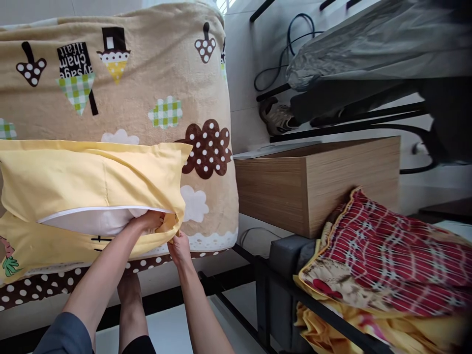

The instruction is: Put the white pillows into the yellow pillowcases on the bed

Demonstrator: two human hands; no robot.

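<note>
A yellow pillowcase [88, 177] lies on a bed covered by a tan patterned blanket [147, 73]. Through its open slit a white pillow [92, 221] shows. My left hand [149, 220] is at the slit's right end, fingers curled in against the pillow and the cloth edge. My right hand [179, 246] pinches the pillowcase's lower right corner from below, fingers closed on the yellow cloth.
A wooden bedside box [317, 182] stands right of the bed. A red checked cushion [387, 255] lies on a black-framed seat at the lower right. A dark chair with grey cloth, a shoe [276, 115] and cables are behind. My bare leg [131, 300] is below.
</note>
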